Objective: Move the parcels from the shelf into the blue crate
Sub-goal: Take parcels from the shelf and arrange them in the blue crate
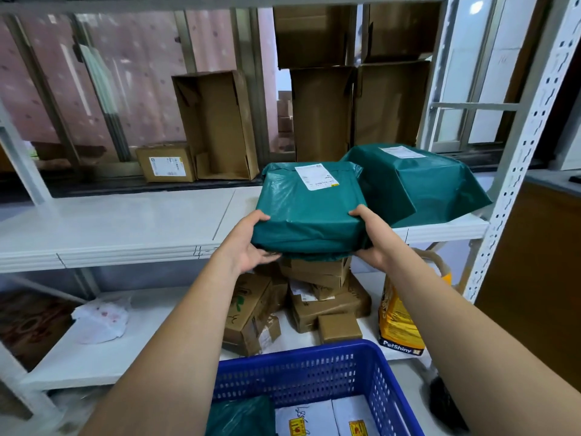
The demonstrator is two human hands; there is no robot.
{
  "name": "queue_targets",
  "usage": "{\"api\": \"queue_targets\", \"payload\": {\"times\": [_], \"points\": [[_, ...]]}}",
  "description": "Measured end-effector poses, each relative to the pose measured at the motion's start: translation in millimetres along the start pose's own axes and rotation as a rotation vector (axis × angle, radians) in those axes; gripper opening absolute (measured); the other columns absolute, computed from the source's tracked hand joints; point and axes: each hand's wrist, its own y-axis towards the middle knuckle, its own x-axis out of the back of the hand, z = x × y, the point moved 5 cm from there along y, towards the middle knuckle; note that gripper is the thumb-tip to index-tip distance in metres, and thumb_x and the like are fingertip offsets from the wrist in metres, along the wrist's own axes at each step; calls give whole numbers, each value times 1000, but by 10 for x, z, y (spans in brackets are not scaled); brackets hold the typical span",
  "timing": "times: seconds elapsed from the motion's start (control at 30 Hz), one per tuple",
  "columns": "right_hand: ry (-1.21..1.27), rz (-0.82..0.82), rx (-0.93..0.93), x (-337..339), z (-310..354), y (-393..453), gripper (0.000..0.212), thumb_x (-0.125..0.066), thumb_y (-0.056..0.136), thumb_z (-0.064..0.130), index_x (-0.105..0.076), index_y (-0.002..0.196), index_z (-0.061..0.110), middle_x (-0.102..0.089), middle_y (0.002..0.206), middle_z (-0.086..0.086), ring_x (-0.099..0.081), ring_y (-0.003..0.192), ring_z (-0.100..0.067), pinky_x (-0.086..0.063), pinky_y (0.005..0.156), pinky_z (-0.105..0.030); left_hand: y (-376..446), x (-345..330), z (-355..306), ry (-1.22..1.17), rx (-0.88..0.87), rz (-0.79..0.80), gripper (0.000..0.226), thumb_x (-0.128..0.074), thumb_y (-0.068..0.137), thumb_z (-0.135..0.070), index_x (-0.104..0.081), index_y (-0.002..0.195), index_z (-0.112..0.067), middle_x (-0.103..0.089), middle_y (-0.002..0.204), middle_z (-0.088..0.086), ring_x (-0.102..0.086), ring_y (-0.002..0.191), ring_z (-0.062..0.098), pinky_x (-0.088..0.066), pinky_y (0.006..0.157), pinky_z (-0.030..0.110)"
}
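A flat green plastic-wrapped parcel (309,206) with a white label juts out past the front edge of the white shelf (125,228). My left hand (248,243) grips its near left corner and my right hand (372,237) grips its near right corner, fingers underneath. A second, bulkier green parcel (418,180) lies on the shelf just behind and to the right. The blue crate (301,369) sits below and in front of me, holding a green bag and white parcels with yellow stickers.
Open brown cartons (217,127) and a small labelled box (165,163) stand at the back of the shelf. The lower shelf holds stacked cardboard boxes (317,297), a white plastic bag (100,319) and a yellow bag (399,319). A perforated upright (515,171) stands at right.
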Motion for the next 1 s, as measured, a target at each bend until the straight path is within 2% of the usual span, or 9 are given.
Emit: {"api": "queue_targets", "payload": {"times": [0.13, 0.23, 0.3, 0.37, 0.43, 0.5, 0.6, 0.83, 1.0], "points": [[-107, 98, -69, 155, -50, -114, 32, -56, 83, 24, -62, 114, 17, -70, 107, -7, -63, 94, -24, -47, 88, -39, 6, 199, 175, 237, 46, 83, 42, -67, 78, -33, -57, 118, -26, -61, 124, 10, -59, 111, 32, -38, 104, 55], [-135, 114, -105, 203, -126, -151, 35, -63, 86, 37, -62, 117, 22, -73, 107, -7, -67, 97, -26, -55, 83, -45, 41, 265, 250, 143, 37, 67, 43, -69, 79, -49, -63, 114, -25, -70, 111, 7, -62, 103, 28, -41, 102, 47], [-142, 139, -135, 158, -184, -181, 37, -64, 86, 49, -63, 114, 25, -75, 103, -6, -70, 94, -27, -58, 76, -48, 38, 248, 222, 109, 4, 38, 43, -70, 78, -52, -65, 112, -26, -72, 108, 8, -64, 103, 29, -47, 97, 46], [-143, 193, -176, 123, -292, -166, 43, -64, 84, 53, -63, 119, 27, -73, 111, -6, -71, 97, -28, -57, 78, -53, 30, 224, 250, 139, 3, 33, 38, -70, 79, -51, -65, 109, -26, -74, 98, 6, -67, 96, 28, -52, 91, 47], [-126, 225, -191, 108, -395, -162, 50, -67, 83, 52, -62, 125, 26, -71, 118, -6, -69, 103, -27, -54, 88, -51, 25, 212, 325, 157, 24, 76, 35, -69, 81, -50, -66, 106, -27, -76, 92, 3, -70, 86, 25, -53, 86, 45], [-113, 230, -179, 147, -495, -136, 55, -68, 83, 51, -61, 130, 23, -70, 120, -5, -69, 104, -23, -54, 90, -42, 22, 236, 406, 95, 18, 119, 31, -67, 84, -46, -67, 106, -26, -76, 95, 3, -72, 80, 24, -55, 82, 42], [-109, 259, -191, 220, -631, -174, 46, -66, 86, 46, -63, 124, 20, -71, 118, -6, -71, 98, -21, -58, 81, -34, 31, 351, 530, 53, 3, 153, 31, -68, 85, -42, -67, 109, -22, -76, 100, 4, -74, 84, 22, -57, 82, 39], [-174, 287, -245, 402, -931, -234, 25, -64, 89, 27, -66, 111, 16, -75, 102, -5, -74, 85, -18, -61, 72, -30, 19, 573, 730, 216, 22, 159, 40, -73, 76, -41, -68, 109, -19, -75, 103, 6, -72, 90, 22, -54, 84, 37], [-238, 303, -246, 537, -1340, -219, 61, -78, 73, 22, -57, 130, 12, -71, 117, -9, -70, 101, -24, -58, 79, -35, -19, 808, 1065, 219, 54, 175, 41, -73, 73, -32, -67, 110, -17, -75, 102, 6, -71, 92, 20, -53, 85, 38]]}}
